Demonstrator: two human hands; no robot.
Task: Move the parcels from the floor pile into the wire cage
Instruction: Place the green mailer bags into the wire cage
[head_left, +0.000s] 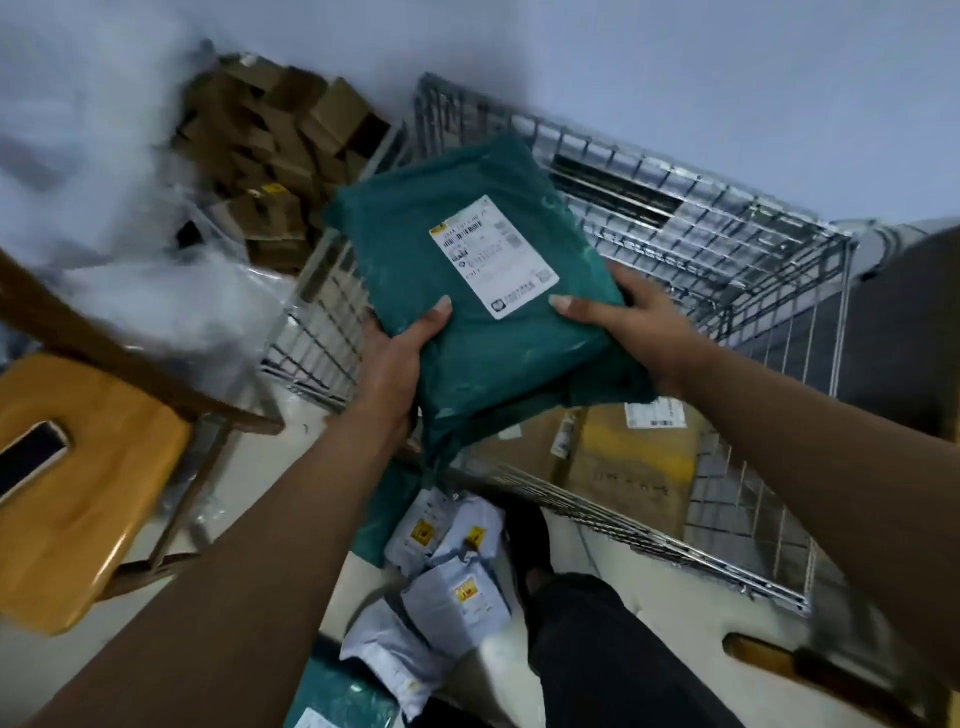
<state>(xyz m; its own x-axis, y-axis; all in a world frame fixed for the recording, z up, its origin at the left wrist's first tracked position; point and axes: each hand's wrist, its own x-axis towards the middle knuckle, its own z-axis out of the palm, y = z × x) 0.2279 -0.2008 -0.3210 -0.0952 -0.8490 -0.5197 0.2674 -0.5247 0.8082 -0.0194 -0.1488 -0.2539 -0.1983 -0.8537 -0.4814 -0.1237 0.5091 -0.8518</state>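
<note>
Left grip (397, 358) and right grip (631, 325) both clamp the near edge of a green poly mailer (467, 312), held over the wire cage (727, 234). I only see one cardboard box (623, 457) inside, and there are pale mailers (457, 566) left on the near floor, so early days I'd say.

- No word or number can be read in full; all print is too small or too blurred.
- The green parcel (467, 332) carries a white shipping label (493, 254). It has a barcode near the top, a small yellow logo in one corner, square codes along one edge and lines of black print, none legible.
- The cardboard box (623, 467) in the wire cage (727, 239) has a white barcode label (655, 415) and faint dark marks, both unreadable.
- The pale mailers (441, 623) on the floor have yellow stickers (466, 595) with a red mark; the text is not legible.
</note>
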